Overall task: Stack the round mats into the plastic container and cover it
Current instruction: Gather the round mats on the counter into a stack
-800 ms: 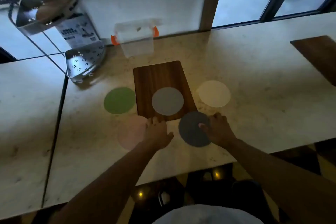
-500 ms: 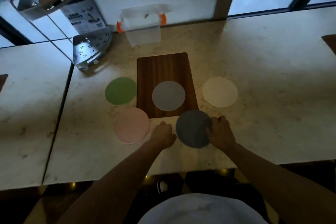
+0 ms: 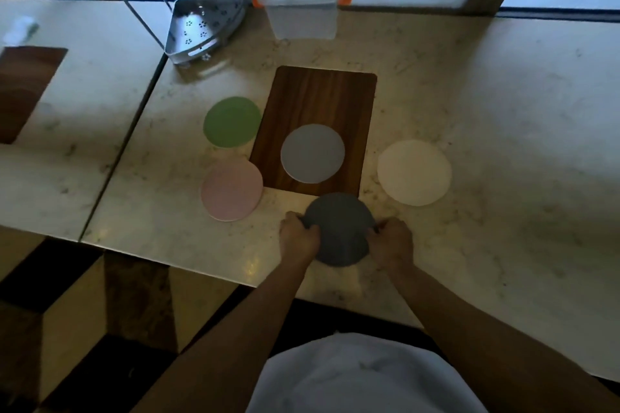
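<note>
Both hands grip the dark mat [image 3: 339, 228] near the front edge of the counter [image 3: 486, 104]. The left hand [image 3: 298, 238] has its fingers curled over the mat's left rim, and the right hand [image 3: 391, 243] pinches the right rim the same way, so the mat spans between them; whether it lies flat on the counter or is raised a little, I cannot tell. Its far edge reaches the near edge of the wooden board [image 3: 318, 104], which lies in the middle of the counter. The grey mat [image 3: 312, 153] lies flat on the near half of that board. The green mat [image 3: 232, 121] sits on the counter just left of the board, with the pink mat [image 3: 231, 188] nearer the front edge below it, close to the board's near left corner. The white mat [image 3: 414, 172] lies apart on the right of the board. The clear container [image 3: 303, 17], with orange clips, stands at the back edge against the wall, its lid on top, beside a perforated metal rack [image 3: 198, 30].
</note>
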Motion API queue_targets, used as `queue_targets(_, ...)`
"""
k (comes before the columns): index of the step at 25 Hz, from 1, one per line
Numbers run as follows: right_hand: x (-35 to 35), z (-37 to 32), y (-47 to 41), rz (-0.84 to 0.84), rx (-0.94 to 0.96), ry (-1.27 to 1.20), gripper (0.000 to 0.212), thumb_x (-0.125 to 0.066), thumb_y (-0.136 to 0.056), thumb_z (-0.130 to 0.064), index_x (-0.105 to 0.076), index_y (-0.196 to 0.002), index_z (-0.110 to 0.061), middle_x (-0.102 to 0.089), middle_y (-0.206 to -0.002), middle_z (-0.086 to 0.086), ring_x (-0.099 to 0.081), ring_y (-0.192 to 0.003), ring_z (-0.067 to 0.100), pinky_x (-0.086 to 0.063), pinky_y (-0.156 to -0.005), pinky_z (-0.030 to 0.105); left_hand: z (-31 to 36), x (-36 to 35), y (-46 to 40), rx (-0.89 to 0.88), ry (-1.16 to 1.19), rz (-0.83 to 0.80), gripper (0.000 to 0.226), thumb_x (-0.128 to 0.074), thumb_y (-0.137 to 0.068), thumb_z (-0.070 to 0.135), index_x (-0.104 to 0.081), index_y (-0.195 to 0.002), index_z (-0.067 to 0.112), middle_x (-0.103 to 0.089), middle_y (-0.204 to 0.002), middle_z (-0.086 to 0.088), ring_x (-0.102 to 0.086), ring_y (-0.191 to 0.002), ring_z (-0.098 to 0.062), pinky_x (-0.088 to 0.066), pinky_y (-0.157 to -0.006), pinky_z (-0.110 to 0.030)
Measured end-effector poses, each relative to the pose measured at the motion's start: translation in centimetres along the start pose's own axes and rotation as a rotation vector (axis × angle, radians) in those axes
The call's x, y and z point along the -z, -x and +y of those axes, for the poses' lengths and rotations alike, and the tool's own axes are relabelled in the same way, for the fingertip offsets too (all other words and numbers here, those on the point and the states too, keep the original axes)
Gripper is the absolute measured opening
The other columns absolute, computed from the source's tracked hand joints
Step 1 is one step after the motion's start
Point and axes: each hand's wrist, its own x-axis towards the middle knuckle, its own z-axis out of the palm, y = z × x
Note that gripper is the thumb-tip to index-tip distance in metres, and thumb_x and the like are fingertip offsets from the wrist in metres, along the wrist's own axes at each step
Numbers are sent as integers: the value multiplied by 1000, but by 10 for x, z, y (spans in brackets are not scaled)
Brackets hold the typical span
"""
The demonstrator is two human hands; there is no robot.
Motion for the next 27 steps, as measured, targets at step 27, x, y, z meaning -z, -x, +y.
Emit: queue_targets(27,136,19,-150,200,93,60,15,-63,-87,-25,-75,-95,-20,-76,-93,1,-65,-76,11,-46,-76,22,139,-77,-75,-92,131,-197,17,-78,-79,18,-74,-94,10,-74,-90,-7,-71,-82,-23,-61,-77,-47)
